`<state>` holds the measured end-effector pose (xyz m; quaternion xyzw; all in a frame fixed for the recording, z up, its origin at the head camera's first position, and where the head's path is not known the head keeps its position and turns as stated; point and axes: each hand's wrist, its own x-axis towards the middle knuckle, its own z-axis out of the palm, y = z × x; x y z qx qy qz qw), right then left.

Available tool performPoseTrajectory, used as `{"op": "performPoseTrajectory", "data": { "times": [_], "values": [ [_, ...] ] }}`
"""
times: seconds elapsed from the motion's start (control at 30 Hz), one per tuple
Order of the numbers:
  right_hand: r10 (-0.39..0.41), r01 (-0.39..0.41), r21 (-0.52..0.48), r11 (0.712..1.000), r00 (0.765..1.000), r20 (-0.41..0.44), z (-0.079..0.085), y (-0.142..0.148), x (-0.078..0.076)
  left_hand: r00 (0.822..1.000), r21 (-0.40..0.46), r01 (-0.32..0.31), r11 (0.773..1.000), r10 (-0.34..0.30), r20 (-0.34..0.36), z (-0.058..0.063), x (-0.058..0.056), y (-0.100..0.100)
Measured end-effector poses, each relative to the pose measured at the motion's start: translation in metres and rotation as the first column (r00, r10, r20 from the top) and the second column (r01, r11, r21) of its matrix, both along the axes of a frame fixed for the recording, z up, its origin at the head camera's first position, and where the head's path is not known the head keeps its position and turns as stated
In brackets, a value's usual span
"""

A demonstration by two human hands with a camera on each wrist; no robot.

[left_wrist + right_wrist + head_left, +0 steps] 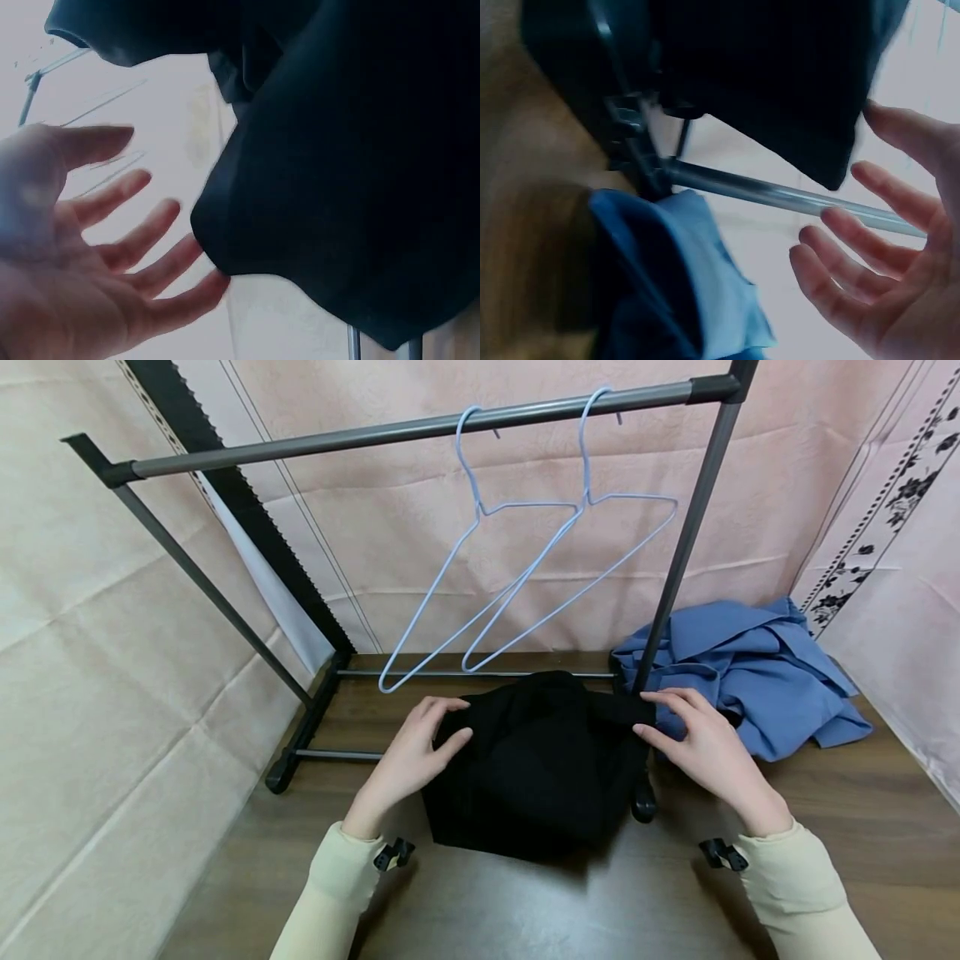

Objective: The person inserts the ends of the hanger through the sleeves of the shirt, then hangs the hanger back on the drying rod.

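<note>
A black cloth garment is bunched low in front of the clothes rack, between my two hands. My left hand is at its left edge with fingers spread and thumb apart. In the left wrist view the little fingertip of that hand meets the cloth's edge. At the opposite edge is my right hand, its fingers loosely bent. The right wrist view has the thumb of this hand right at the side of the black cloth, with the other fingers off it.
Two light blue wire hangers hang from the rack's grey top bar. A crumpled blue garment lies on the wooden floor beyond the rack's right post. Pale fabric drapes enclose the sides and back.
</note>
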<state>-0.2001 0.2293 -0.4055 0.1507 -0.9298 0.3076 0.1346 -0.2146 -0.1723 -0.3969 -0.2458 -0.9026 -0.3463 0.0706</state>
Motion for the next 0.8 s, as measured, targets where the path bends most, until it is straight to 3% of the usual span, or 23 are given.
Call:
{"op": "performPoseTrajectory", "data": {
  "times": [0.17,0.3,0.4,0.5,0.63,0.7,0.8],
  "values": [
    [0.022,-0.023,0.011,1.0,0.995,0.1,0.015,-0.002,0.011,0.989,-0.133,0.117,0.984,-0.103,0.109,-0.007,0.004,0.008],
    [0.044,-0.053,0.045,0.998,0.983,0.178,0.02,-0.004,0.015,0.965,-0.214,0.173,0.962,-0.122,0.232,-0.016,0.005,0.012],
    [0.096,-0.11,0.041,0.993,0.964,0.25,0.013,-0.006,0.012,0.949,-0.255,0.202,0.946,-0.124,0.29,-0.024,0.003,0.016],
    [0.172,-0.196,0.032,0.98,0.917,0.359,-0.001,-0.013,0.008,0.947,-0.322,0.221,0.921,-0.124,0.297,-0.033,0.001,0.02],
    [0.23,-0.285,0.051,0.957,0.857,0.462,-0.021,-0.032,0.004,0.964,-0.435,0.213,0.875,-0.116,0.239,-0.044,0.003,0.027],
    [0.241,-0.301,0.061,0.952,0.855,0.458,-0.027,-0.04,0.004,0.973,-0.465,0.194,0.864,-0.108,0.206,-0.048,0.004,0.031],
    [0.248,-0.301,0.059,0.952,0.869,0.429,-0.033,-0.048,0.005,0.981,-0.451,0.167,0.877,-0.104,0.162,-0.052,0.004,0.036]
  ]
}}
